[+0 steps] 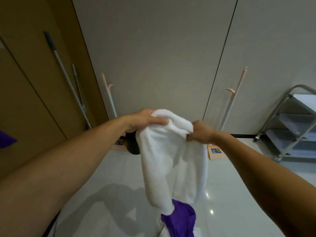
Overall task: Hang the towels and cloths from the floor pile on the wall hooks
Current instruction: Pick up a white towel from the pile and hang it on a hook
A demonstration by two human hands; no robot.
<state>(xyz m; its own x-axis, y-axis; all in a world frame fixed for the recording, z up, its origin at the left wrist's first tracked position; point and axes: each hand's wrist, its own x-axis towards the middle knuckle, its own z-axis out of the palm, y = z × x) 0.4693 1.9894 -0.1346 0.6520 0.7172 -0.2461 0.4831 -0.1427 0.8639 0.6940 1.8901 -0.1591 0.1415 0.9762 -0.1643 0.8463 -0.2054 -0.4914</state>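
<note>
A white towel hangs in front of me, bunched at its top edge. My left hand grips the top left of that edge and my right hand grips the top right. The towel's lower end reaches down to a purple cloth lying with other white cloth on the floor pile at the bottom of the view. Two pale pink hooks are on the grey wall ahead: a left hook and a right hook, both bare.
A mop handle leans on the brown wall at the left. A metal shelf trolley stands at the right. Small cardboard boxes and a dark object sit at the wall's foot. A purple cloth shows at the left edge.
</note>
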